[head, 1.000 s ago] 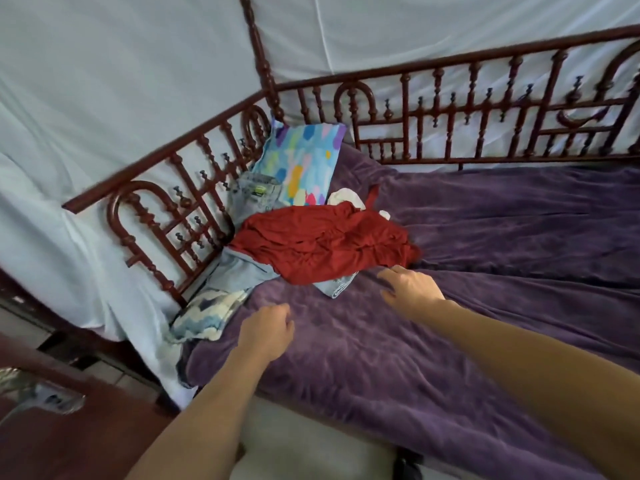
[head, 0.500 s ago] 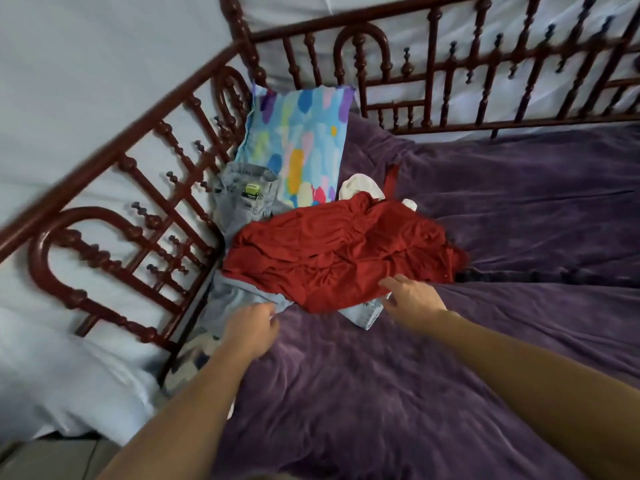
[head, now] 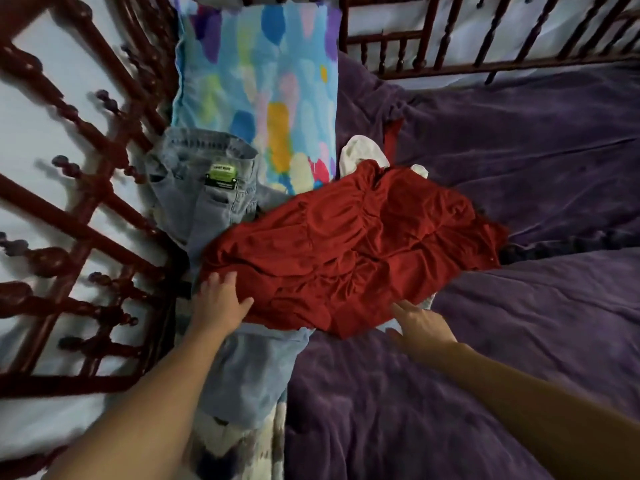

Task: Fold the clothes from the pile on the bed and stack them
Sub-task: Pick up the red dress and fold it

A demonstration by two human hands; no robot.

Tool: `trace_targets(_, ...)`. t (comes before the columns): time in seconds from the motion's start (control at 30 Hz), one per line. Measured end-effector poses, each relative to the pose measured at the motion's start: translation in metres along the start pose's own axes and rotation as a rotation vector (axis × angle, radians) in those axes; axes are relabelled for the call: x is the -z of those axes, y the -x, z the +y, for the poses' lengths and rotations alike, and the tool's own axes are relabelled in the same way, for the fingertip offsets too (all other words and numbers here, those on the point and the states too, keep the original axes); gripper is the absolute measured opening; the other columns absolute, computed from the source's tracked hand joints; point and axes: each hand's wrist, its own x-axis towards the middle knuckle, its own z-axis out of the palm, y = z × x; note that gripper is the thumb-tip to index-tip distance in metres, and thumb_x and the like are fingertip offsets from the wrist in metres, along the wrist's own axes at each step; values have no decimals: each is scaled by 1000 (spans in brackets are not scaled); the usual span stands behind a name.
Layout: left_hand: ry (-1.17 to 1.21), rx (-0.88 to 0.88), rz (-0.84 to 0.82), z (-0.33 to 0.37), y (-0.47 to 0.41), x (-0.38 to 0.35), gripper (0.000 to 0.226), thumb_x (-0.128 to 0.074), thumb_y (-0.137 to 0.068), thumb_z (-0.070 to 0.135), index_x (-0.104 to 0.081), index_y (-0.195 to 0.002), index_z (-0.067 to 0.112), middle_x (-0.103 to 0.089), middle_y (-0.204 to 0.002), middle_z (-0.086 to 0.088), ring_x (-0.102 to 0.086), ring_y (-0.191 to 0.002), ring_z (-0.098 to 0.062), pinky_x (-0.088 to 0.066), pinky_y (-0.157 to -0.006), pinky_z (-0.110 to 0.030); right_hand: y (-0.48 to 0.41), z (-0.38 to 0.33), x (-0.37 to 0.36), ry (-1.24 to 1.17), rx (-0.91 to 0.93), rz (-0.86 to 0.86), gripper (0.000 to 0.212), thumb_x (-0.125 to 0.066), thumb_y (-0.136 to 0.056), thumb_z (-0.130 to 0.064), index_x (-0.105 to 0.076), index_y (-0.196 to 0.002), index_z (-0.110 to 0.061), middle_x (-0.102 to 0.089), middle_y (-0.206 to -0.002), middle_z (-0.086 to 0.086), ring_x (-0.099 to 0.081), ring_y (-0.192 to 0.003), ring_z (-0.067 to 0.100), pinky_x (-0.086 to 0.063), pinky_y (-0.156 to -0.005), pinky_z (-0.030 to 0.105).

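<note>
Red jersey, all crumpled: the red garment (head: 346,251) is topmost of the clothes in the far-left corner of the bed (head: 502,358). It lies over the jeans (head: 201,202) and up against the pillow (head: 259,81). My left hand (head: 218,303) lies flat on its near-left edge, fingers spread, nothing pinched. My right hand (head: 422,323) is released too, fingers straight, index tip at the near hem. Can't tell if it touches cloth or just hovers.

Risks, as I judge them:
- Fabric looks thin and slippy w/ lots of gathers. A grab at one bunched spot prob lifts a wad, not a clean edge, and the fold comes out crooked.
- A jeans leg sits right under the left hand. A deep pinch could catch denim too and drag everything toward the bed edge, where a patterned cloth (head: 235,448) hangs off.
- The white item (head: 360,154) behind may tangle w/ the red strap (head: 393,140) and come along.

Hard to read:
- Can't find the neckline, the sleeves or which side is front, so the garment's shape is a guess.
- The white item is mostly buried, and whatever else lies under the red is unknown.
- The patterned cloth is cut off by my forearm and the frame bottom.
- The rail (head: 86,220) is blurred.
- No folded stack in view anywhere on the purple cover.
</note>
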Motion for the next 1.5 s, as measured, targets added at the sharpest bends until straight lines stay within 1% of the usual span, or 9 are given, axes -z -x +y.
trace_targets(0.13, -92, 1, -132, -25, -33, -36, 75, -68, -81, 43, -32, -144, 28, -28, -149, -10, -29, -136, -31, -31, -105, -47, -40, -28, -29, 55, 17, -60, 58, -60, -83, -40, -40, -136, -26, -51, -122, 1, -53, -114, 27, -46, -81, 37)
trace_targets(0.3, 246, -72, 147, -33, -39, -69, 32, -61, -80, 2, -64, -112, 0, -62, -112, -23, -57, -103, -41, -45, -89, -46, -100, -75, -62, -8, 65, -89, 96, -68, -74, -57, -18, -151, -28, -28, -152, 5, -33, -135, 27, -39, -103, 42)
trace_targets(0.47, 314, -242, 261, -43, -1, -66, 29, -61, -75, -1, -65, -104, -5, -66, -96, -23, -61, -88, -42, -49, -79, -49, -119, -121, -92, -113, 14, -20, 43, -56, -85, -26, -55, -129, -22, -50, -132, 2, -46, -121, 29, -44, -90, 36)
trace_targets(0.7, 224, -401, 165, -36, 43, -43, 23, -80, -67, 3, -71, -87, 2, -61, -90, -13, -59, -85, -36, -46, -73, -46, -37, -44, -66, -180, -156, 95, 20, -56, -83, -20, -59, -103, -19, -69, -106, 8, -63, -97, 34, -44, -71, 36)
trace_targets(0.8, 188, -528, 144, -11, 57, -40, 21, -82, -64, 9, -69, -80, 5, -66, -96, -10, -62, -96, -34, -49, -78, -46, 12, 9, -57, -74, -277, 180, 31, -59, -87, -26, -61, -118, -21, -71, -96, 16, -65, -87, 39, -46, -67, 39)
trace_targets(0.9, 269, -594, -11, 29, 87, -52, 17, -71, -80, 21, -59, -72, 11, -64, -77, -9, -62, -79, -32, -45, -68, -39, 75, 58, -64, 33, -376, 120, 32, -53, -92, -40, -58, -121, -28, -71, -90, 12, -66, -86, 37, -47, -67, 38)
trace_targets(1.2, -36, -564, -708, 100, 157, -122, 28, -56, -88, 46, -62, -103, 23, -63, -109, -8, -60, -104, -27, -45, -84, -32, 194, 122, -108, 150, -553, -272, 31, -39, -96, -38, -50, -125, -38, -65, -119, -7, -62, -109, 18, -47, -84, 29)
trace_targets(1.37, 22, -444, -552, 128, 107, -105, 23, -59, -86, 45, -64, -92, 23, -69, -93, -1, -64, -92, -20, -47, -75, -30, 161, 150, -97, 39, -485, -425, 35, -42, -95, -33, -53, -128, -33, -61, -128, -1, -58, -118, 21, -47, -91, 31)
trace_targets(1.5, 144, -306, -363, 172, 54, -90, 29, -63, -86, 40, -66, -104, 17, -67, -103, -9, -62, -99, -27, -46, -81, -32, 77, 183, -56, -115, -419, -105, 33, -47, -94, -33, -55, -126, -26, -61, -123, 8, -58, -113, 29, -50, -87, 37)
